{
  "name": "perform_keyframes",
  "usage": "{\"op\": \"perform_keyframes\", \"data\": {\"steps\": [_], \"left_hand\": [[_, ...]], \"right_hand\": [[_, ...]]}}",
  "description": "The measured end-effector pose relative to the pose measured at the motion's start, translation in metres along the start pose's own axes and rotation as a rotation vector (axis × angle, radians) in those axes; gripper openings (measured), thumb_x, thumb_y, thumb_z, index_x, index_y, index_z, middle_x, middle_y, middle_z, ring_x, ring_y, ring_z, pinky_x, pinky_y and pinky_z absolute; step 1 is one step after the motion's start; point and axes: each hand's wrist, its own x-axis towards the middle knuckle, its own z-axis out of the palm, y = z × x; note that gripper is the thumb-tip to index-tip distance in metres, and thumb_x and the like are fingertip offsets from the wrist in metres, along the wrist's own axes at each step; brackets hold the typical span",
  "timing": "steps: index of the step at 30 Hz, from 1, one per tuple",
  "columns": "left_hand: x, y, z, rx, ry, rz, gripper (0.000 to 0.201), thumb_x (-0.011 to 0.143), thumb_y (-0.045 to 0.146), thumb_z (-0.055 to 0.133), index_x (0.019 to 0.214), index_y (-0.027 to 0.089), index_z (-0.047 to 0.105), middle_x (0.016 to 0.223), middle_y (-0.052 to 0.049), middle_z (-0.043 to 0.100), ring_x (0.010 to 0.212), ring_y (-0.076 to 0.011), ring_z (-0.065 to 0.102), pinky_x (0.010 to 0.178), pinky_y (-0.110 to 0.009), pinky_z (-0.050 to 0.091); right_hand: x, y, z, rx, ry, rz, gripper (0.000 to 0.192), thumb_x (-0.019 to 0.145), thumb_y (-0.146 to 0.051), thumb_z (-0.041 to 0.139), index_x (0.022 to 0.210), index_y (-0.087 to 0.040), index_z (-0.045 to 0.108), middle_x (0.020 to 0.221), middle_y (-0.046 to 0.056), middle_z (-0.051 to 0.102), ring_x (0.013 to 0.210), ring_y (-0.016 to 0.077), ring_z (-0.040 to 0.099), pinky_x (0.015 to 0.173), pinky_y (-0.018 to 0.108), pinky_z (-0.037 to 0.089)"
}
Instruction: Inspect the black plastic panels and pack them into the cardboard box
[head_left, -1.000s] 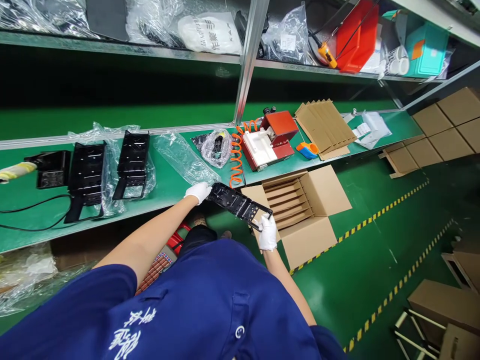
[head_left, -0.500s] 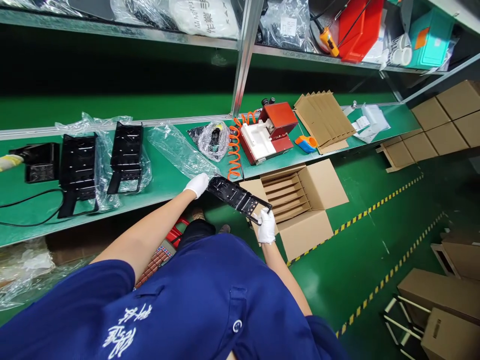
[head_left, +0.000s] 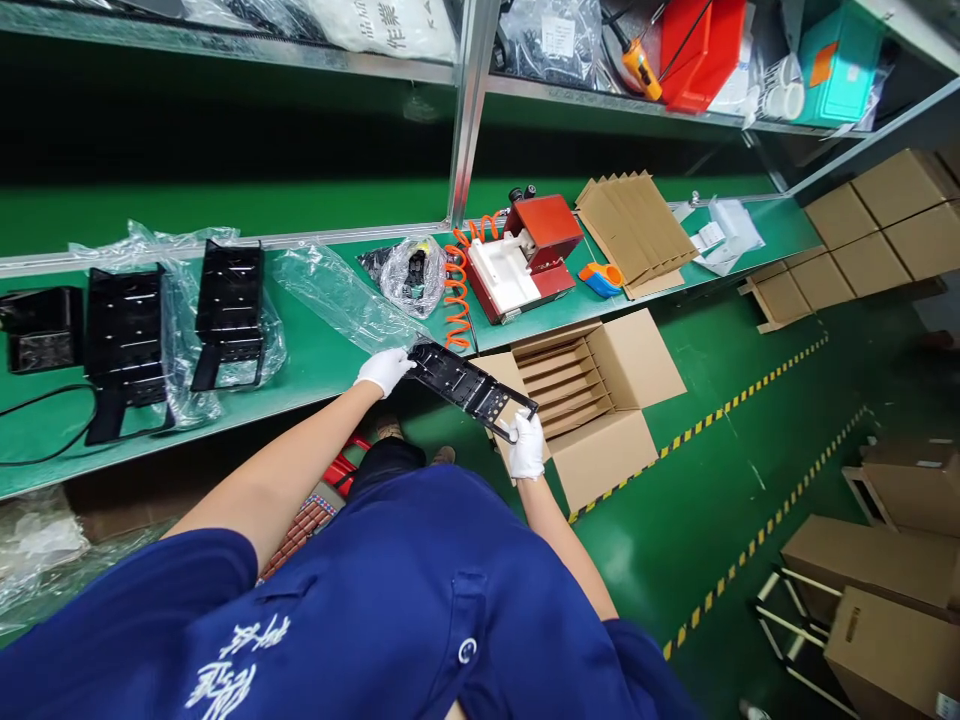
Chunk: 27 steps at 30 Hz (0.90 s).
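A long black plastic tray-like part (head_left: pixel 466 383) is held between my white-gloved hands, tilted down to the right in front of the bench. My left hand (head_left: pixel 385 371) is closed on its upper left end, where a clear plastic bag (head_left: pixel 337 295) lies close by on the bench. My right hand (head_left: pixel 526 444) grips the lower right end, which has an open frame. Below and beyond that end stands an open cardboard box (head_left: pixel 577 385) with upright dividers inside. Two similar black parts (head_left: pixel 229 300) rest on plastic film on the left of the bench.
On the green bench (head_left: pixel 315 385) stand a red-and-white machine (head_left: pixel 525 265) with an orange coiled hose (head_left: pixel 456 295), a tape dispenser (head_left: pixel 600 278) and cardboard dividers (head_left: pixel 637 230). A bagged dark item (head_left: pixel 414 278) lies nearby. A shelf post (head_left: pixel 469 120) rises behind. Cartons (head_left: pixel 885 610) stand at right.
The whole view has shifted, so the scene sits slightly further left. Both hands keep hold of the black part, nearly unmoved. The yellow-white item at the far left has left the view.
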Motion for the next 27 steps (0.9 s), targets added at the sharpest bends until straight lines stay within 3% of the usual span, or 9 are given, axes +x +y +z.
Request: {"op": "perform_keyframes", "data": {"steps": [5, 10, 17, 21, 27], "left_hand": [[-0.009, 0.003, -0.005, -0.041, 0.084, 0.098, 0.039, 0.099, 0.045, 0.038, 0.094, 0.019, 0.068, 0.097, -0.011, 0.072, 0.093, -0.0244, 0.065, 0.08, -0.032, 0.046], [-0.019, 0.009, -0.004, -0.043, 0.024, 0.169, 0.027, 0.092, 0.039, 0.052, 0.077, 0.02, 0.065, 0.086, -0.008, 0.071, 0.084, -0.0235, 0.065, 0.073, -0.031, 0.044], [-0.035, 0.025, -0.006, -0.07, 0.092, 0.295, 0.032, 0.096, 0.04, 0.046, 0.08, 0.019, 0.064, 0.089, -0.008, 0.067, 0.087, -0.0223, 0.062, 0.078, -0.031, 0.043], [-0.052, 0.039, 0.0, -0.094, 0.083, 0.392, 0.029, 0.094, 0.038, 0.051, 0.075, 0.02, 0.063, 0.081, -0.006, 0.065, 0.08, -0.0202, 0.06, 0.074, -0.03, 0.042], [-0.088, 0.076, 0.013, -0.157, 0.114, 0.55, 0.031, 0.096, 0.04, 0.051, 0.079, 0.02, 0.066, 0.083, -0.004, 0.065, 0.078, -0.0176, 0.06, 0.075, -0.029, 0.043]], "right_hand": [[0.001, 0.001, 0.0, 0.004, -0.003, -0.01, 0.022, 0.076, -0.032, 0.064, 0.084, -0.024, 0.046, 0.048, -0.016, 0.037, 0.041, 0.006, 0.033, 0.077, 0.033, 0.058], [0.0, 0.004, 0.002, 0.022, 0.011, -0.016, 0.016, 0.081, -0.03, 0.058, 0.085, -0.024, 0.044, 0.049, -0.016, 0.036, 0.041, 0.0056, 0.033, 0.078, 0.031, 0.058], [0.001, 0.009, 0.013, 0.013, -0.014, -0.023, 0.025, 0.075, -0.033, 0.064, 0.084, -0.024, 0.043, 0.051, -0.016, 0.038, 0.041, 0.0053, 0.033, 0.069, 0.028, 0.057], [0.001, 0.009, 0.022, 0.03, -0.027, -0.042, 0.022, 0.077, -0.033, 0.06, 0.082, -0.025, 0.04, 0.049, -0.017, 0.035, 0.041, 0.0049, 0.032, 0.072, 0.028, 0.057], [0.003, 0.011, 0.043, 0.045, -0.079, -0.036, 0.025, 0.075, -0.029, 0.065, 0.082, -0.024, 0.042, 0.058, -0.013, 0.042, 0.045, 0.0049, 0.036, 0.061, 0.023, 0.053]]}}
